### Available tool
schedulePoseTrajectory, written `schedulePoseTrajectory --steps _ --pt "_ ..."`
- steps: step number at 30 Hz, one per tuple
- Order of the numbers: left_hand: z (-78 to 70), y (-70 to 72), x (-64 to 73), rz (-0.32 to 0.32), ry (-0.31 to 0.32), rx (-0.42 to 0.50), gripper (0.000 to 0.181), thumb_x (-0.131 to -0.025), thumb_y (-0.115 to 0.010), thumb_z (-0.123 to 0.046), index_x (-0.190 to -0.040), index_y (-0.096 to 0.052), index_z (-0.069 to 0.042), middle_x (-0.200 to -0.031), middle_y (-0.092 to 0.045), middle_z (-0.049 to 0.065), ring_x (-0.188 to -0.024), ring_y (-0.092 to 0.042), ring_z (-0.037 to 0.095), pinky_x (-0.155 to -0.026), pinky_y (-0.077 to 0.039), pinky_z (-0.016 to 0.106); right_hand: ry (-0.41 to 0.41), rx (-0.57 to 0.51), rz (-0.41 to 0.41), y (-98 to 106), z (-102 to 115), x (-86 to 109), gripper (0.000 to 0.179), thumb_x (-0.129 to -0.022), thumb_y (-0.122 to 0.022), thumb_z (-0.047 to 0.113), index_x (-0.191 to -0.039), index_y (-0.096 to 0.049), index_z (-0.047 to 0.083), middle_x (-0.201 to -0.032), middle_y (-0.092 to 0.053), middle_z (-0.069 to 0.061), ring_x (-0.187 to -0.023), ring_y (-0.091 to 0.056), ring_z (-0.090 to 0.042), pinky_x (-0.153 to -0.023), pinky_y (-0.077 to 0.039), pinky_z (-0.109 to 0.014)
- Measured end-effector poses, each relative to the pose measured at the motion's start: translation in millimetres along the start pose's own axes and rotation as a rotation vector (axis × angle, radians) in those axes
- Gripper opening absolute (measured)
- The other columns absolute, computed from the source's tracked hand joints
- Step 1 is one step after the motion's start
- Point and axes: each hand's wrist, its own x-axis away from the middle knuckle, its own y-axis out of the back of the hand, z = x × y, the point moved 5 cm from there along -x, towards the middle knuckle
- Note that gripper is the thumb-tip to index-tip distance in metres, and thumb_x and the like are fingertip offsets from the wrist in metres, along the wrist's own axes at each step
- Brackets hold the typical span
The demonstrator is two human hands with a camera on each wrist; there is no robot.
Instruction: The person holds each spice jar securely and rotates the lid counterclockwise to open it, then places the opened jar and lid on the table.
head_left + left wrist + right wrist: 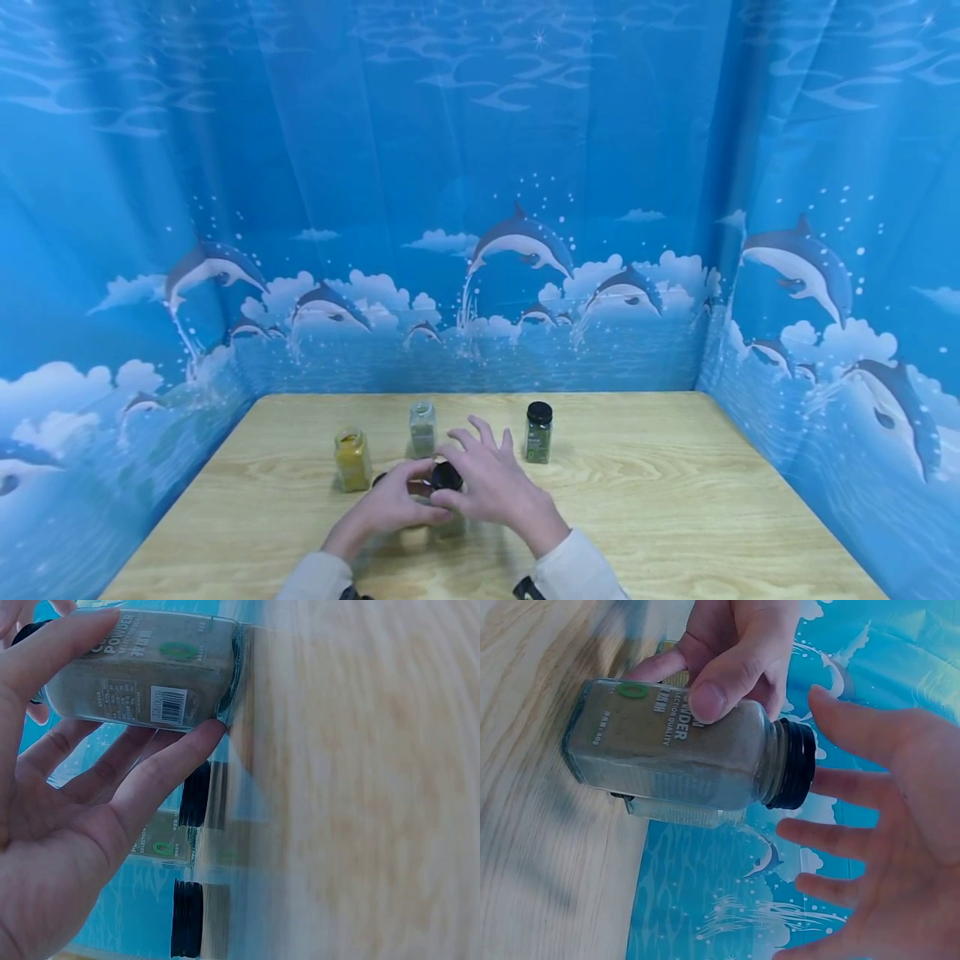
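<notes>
A squat glass spice jar [667,742] of grey-brown powder stands on the table with its black screw lid [791,765] on. My left hand [393,504] grips the jar's body from the side, thumb [67,645] across the label and fingers round the opposite face. Around the lid my right hand [495,483] is spread. Its thumb and index finger sit close at the lid's rim, and the other fingers fan out in the right wrist view. In the head view, both hands cover much of the jar.
Behind the hands stand a lidless jar of yellow powder [352,460] and a lidless jar of pale powder [423,429]. A black-lidded jar of green flakes [538,433] is farther right. Beyond the left hand, two loose black lids, one upper [196,795] and one lower [187,919], lie on the table.
</notes>
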Motion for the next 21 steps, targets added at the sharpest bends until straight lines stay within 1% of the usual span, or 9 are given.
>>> schedulePoseTrajectory --steps 5,9,11,14,17,21 --pt "0.8 -0.3 0.2 -0.002 0.004 0.0 0.043 -0.082 -0.087 -0.022 -0.119 -0.069 -0.01 -0.117 -0.069 0.011 -0.105 -0.069 0.019 -0.087 -0.057 0.022 -0.053 0.054 -0.055 -0.5 -2.6 -1.4 0.054 -0.087 -0.076 0.057 -0.127 -0.067 0.021 -0.15 -0.056 -0.008 -0.151 -0.035 -0.042 -0.109 -0.03 -0.084" --pt "2.5 -1.3 -0.6 -0.002 -0.007 -0.003 0.043 -0.081 -0.088 -0.021 -0.117 -0.069 -0.009 -0.115 -0.07 0.01 -0.103 -0.07 0.018 -0.086 -0.057 0.022 -0.075 0.067 -0.073 0.1 -3.2 -0.9 0.06 -0.083 -0.078 0.061 -0.126 -0.068 0.02 -0.15 -0.057 -0.009 -0.151 -0.035 -0.042 -0.109 -0.03 -0.084" --pt "2.9 -1.5 -0.5 -0.002 -0.007 0.001 0.043 -0.08 -0.088 -0.021 -0.117 -0.069 -0.009 -0.115 -0.07 0.01 -0.102 -0.07 0.017 -0.086 -0.058 0.022 -0.073 0.074 -0.083 0.1 -3.1 -0.8 0.059 -0.082 -0.078 0.062 -0.122 -0.07 0.019 -0.15 -0.057 -0.009 -0.152 -0.033 -0.043 -0.11 -0.029 -0.084" --pt "2.5 -1.3 -0.6 -0.001 -0.006 0.0 0.042 -0.081 -0.088 -0.021 -0.117 -0.069 -0.011 -0.115 -0.07 0.009 -0.103 -0.07 0.019 -0.088 -0.057 0.022 -0.064 0.084 -0.109 0.8 -2.5 -0.9 0.051 -0.081 -0.079 0.06 -0.112 -0.074 0.02 -0.15 -0.057 -0.009 -0.154 -0.03 -0.044 -0.111 -0.024 -0.086" --pt "1.9 -0.8 -0.6 -0.001 -0.003 0.002 0.041 -0.081 -0.088 -0.022 -0.117 -0.069 -0.013 -0.116 -0.07 0.008 -0.104 -0.07 0.019 -0.089 -0.057 0.023 -0.051 0.102 -0.134 2.0 -1.4 -1.5 0.044 -0.081 -0.08 0.058 -0.105 -0.076 0.021 -0.15 -0.058 -0.008 -0.155 -0.027 -0.044 -0.11 -0.023 -0.087" --pt "1.1 -0.6 -0.8 0.0 0.001 0.009 0.042 -0.081 -0.088 -0.021 -0.117 -0.069 -0.013 -0.117 -0.07 0.008 -0.104 -0.069 0.018 -0.09 -0.057 0.023 -0.028 0.096 -0.127 3.0 -0.1 -1.4 0.04 -0.081 -0.083 0.051 -0.109 -0.077 0.022 -0.151 -0.057 -0.008 -0.155 -0.026 -0.046 -0.108 -0.022 -0.088"
